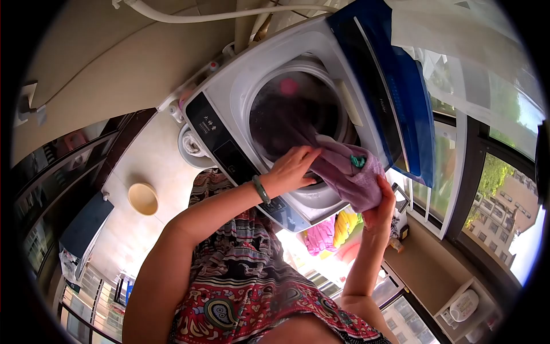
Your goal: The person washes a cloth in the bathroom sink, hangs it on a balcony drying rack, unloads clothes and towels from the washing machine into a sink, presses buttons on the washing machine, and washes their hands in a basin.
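Observation:
A purple cloth [349, 172] with a small green patch stretches between my two hands, over the front right edge of an open top-loading washing machine [229, 109]. My left hand [291, 169], with a green bangle at its wrist, pinches the cloth near the drum opening. My right hand [385, 202] grips its outer end, the fingers partly behind the fabric. Darker cloth trails down into the drum, where a pink round item [289, 87] shows. The raised blue lid [381, 86] stands behind the drum.
A beige basin [143, 199] sits on the floor at the left. Beside the machine is a white bucket [193, 146] with cloth in it. Pink and yellow clothes [329, 232] lie below the machine. Windows [492, 200] line the right, near a white box [464, 307].

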A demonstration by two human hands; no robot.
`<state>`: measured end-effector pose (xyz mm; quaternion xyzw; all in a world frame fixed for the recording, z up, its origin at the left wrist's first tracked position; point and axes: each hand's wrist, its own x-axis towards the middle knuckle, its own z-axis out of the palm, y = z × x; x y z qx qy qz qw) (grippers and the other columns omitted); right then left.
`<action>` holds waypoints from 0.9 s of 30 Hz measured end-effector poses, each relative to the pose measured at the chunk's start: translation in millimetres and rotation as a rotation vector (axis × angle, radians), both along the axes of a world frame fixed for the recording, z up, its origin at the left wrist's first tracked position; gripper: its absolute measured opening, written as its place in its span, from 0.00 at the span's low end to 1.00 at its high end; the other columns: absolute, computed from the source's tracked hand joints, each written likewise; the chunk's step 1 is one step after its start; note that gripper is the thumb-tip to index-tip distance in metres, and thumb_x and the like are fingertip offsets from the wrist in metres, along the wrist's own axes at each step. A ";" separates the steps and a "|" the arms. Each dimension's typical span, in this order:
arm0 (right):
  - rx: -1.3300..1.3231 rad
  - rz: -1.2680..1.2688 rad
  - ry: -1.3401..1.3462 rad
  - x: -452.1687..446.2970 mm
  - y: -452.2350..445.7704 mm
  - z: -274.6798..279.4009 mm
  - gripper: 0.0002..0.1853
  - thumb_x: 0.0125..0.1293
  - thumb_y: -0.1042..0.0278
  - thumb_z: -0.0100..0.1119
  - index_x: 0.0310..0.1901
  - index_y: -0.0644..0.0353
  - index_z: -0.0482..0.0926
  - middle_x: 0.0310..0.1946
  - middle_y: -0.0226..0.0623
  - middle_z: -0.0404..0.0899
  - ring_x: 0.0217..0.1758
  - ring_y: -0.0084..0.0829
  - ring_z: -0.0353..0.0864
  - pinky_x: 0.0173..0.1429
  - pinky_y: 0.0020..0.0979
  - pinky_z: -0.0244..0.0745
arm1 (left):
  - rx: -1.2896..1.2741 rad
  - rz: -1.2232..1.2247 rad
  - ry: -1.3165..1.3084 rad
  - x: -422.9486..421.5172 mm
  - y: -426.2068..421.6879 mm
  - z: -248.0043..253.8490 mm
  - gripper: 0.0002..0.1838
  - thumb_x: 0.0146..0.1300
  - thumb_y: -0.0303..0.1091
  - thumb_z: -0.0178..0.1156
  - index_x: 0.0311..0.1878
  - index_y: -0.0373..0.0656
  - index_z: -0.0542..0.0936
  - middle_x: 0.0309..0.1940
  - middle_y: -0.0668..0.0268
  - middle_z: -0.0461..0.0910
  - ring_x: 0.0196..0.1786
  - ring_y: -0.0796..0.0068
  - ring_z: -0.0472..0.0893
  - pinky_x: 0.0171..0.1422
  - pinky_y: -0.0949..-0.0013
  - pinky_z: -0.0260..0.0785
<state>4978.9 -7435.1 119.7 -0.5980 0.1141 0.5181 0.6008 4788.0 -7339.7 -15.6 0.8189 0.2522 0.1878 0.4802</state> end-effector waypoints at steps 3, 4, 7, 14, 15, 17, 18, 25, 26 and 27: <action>0.061 -0.023 -0.063 -6.6 -1.7 -1.9 0.25 0.66 0.62 0.50 0.62 0.66 0.65 0.57 0.49 0.72 0.60 0.44 0.74 0.65 0.46 0.69 | -0.221 0.033 -0.193 37.8 -10.3 -7.3 0.52 0.38 0.44 0.78 0.66 0.38 0.60 0.58 0.49 0.66 0.62 0.51 0.67 0.65 0.60 0.64; 0.073 0.016 -0.105 -8.0 0.6 -0.5 0.25 0.66 0.61 0.51 0.63 0.63 0.66 0.58 0.47 0.72 0.61 0.43 0.73 0.66 0.44 0.68 | -0.225 0.019 -0.193 42.2 -8.4 -12.3 0.52 0.38 0.44 0.78 0.66 0.38 0.60 0.58 0.49 0.66 0.62 0.51 0.67 0.65 0.60 0.64; 0.043 0.122 -0.154 7.6 -7.9 -17.5 0.25 0.66 0.62 0.51 0.62 0.64 0.66 0.57 0.44 0.73 0.60 0.38 0.74 0.65 0.37 0.69 | -0.360 -0.119 -0.208 45.8 16.2 -20.0 0.39 0.45 0.50 0.74 0.56 0.39 0.70 0.49 0.54 0.73 0.54 0.54 0.73 0.57 0.60 0.68; -0.175 0.929 -0.495 20.7 16.9 -50.7 0.18 0.57 0.66 0.62 0.46 0.68 0.78 0.29 0.35 0.81 0.34 0.20 0.76 0.41 0.24 0.70 | -0.180 -0.223 -0.149 77.0 60.9 -39.5 0.21 0.49 0.19 0.60 0.49 0.48 0.79 0.61 0.52 0.68 0.63 0.49 0.67 0.65 0.60 0.65; -0.194 1.080 -0.572 22.9 22.6 -54.3 0.20 0.55 0.65 0.66 0.47 0.67 0.78 0.27 0.37 0.81 0.31 0.20 0.76 0.38 0.25 0.71 | 0.033 -0.375 -0.208 83.4 65.5 -61.3 0.15 0.51 0.22 0.60 0.44 0.44 0.81 0.55 0.52 0.74 0.58 0.51 0.73 0.59 0.59 0.69; -0.233 1.173 -0.802 32.0 26.6 -61.9 0.26 0.49 0.61 0.73 0.48 0.66 0.78 0.24 0.43 0.81 0.28 0.27 0.80 0.37 0.29 0.73 | -0.263 -0.638 0.037 92.3 74.9 -75.1 0.09 0.52 0.28 0.61 0.38 0.40 0.81 0.42 0.52 0.80 0.46 0.53 0.79 0.48 0.59 0.71; -0.311 1.145 -0.924 37.7 28.5 -63.2 0.28 0.43 0.58 0.76 0.46 0.64 0.79 0.28 0.47 0.82 0.32 0.40 0.83 0.41 0.34 0.75 | -0.270 -0.516 -0.006 89.5 72.7 -83.4 0.09 0.54 0.32 0.61 0.37 0.37 0.79 0.30 0.51 0.80 0.35 0.52 0.81 0.39 0.59 0.70; -0.591 0.860 -1.437 71.3 2.6 -177.7 0.17 0.46 0.62 0.66 0.39 0.58 0.82 0.35 0.50 0.79 0.41 0.52 0.81 0.46 0.46 0.77 | -0.471 -0.357 0.135 110.1 74.7 -31.5 0.11 0.61 0.35 0.57 0.37 0.34 0.77 0.22 0.61 0.78 0.27 0.78 0.75 0.34 0.70 0.66; -0.505 0.741 -1.439 73.2 0.0 -199.9 0.17 0.47 0.62 0.65 0.40 0.59 0.82 0.36 0.50 0.80 0.41 0.51 0.81 0.47 0.45 0.77 | -0.445 -0.378 0.149 114.9 72.9 -27.7 0.11 0.61 0.35 0.57 0.37 0.34 0.77 0.22 0.61 0.78 0.27 0.78 0.75 0.34 0.70 0.66; -0.414 0.625 -1.440 76.1 0.4 -219.6 0.18 0.47 0.62 0.65 0.41 0.59 0.82 0.38 0.50 0.80 0.42 0.51 0.81 0.48 0.43 0.77 | -0.574 -0.345 0.099 119.3 72.5 -26.1 0.11 0.62 0.35 0.56 0.36 0.34 0.78 0.24 0.65 0.78 0.28 0.81 0.74 0.34 0.72 0.66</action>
